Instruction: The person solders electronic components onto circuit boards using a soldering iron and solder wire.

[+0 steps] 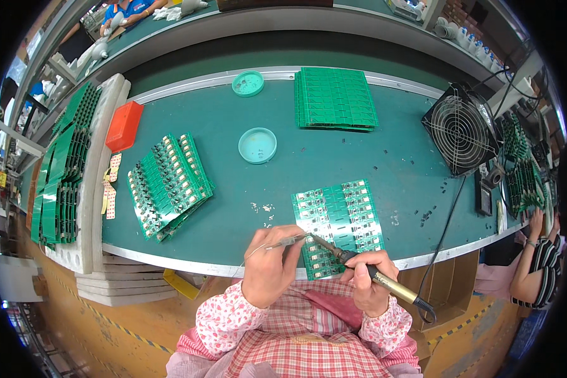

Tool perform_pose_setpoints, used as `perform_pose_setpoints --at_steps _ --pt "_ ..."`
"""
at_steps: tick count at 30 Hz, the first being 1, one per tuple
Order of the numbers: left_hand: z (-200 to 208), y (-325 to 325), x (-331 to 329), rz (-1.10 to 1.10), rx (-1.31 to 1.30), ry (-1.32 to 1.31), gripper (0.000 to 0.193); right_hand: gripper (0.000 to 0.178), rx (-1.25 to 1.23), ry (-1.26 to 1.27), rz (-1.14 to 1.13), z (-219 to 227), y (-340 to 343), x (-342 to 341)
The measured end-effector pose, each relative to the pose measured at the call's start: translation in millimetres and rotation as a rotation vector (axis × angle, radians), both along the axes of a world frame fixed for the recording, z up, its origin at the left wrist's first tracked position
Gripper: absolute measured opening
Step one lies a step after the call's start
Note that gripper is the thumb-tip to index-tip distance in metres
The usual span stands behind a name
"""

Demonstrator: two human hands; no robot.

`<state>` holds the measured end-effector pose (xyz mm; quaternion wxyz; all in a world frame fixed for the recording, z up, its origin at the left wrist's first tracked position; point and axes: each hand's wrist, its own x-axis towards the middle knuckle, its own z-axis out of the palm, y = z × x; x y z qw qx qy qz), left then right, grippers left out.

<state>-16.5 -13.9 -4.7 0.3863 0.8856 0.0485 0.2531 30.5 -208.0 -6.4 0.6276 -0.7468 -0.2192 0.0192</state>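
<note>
A green circuit board panel (334,211) with rows of small parts lies at the front edge of the bench before me. My right hand (373,283) is closed round a soldering iron (394,288) with a gold-coloured handle, its tip slanting left over the panel. In my left hand (266,268) I pinch a thin grey solder wire holder (287,241), from which a fine wire curves down to the left. The iron's tip and the holder's end come together over the panel's left part; whether they touch, I cannot tell.
Stacked populated panels (170,186) lie at left, beside an orange-red box (125,126). Bare green panels (335,97) and two round dishes (257,145) sit farther back. A black fan (461,129) stands at right, with the iron's cable (450,233) nearby. Tiny dark parts are scattered around. Other people work beyond.
</note>
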Motion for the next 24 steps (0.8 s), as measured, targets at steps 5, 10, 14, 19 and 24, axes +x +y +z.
perform_pose_setpoints --at_steps 5,10,14,19,24 --pt "1 0 0 -0.007 0.003 0.001 0.018 0.007 -0.021 -0.208 0.059 -1 1 7" --pt "1 1 0 -0.007 0.009 0.006 0.017 0.003 -0.026 -0.262 0.095 1 1 9" --pt "1 1 -1 -0.005 0.015 0.019 0.016 0.005 0.008 -0.267 0.109 0 2 9" --pt "2 0 -1 -0.003 0.01 0.025 0.014 0.009 0.009 -0.228 0.091 -2 -5 3" --pt "2 0 0 -0.006 0.011 0.022 0.014 0.016 0.074 -0.031 -0.041 -2 -8 -2"
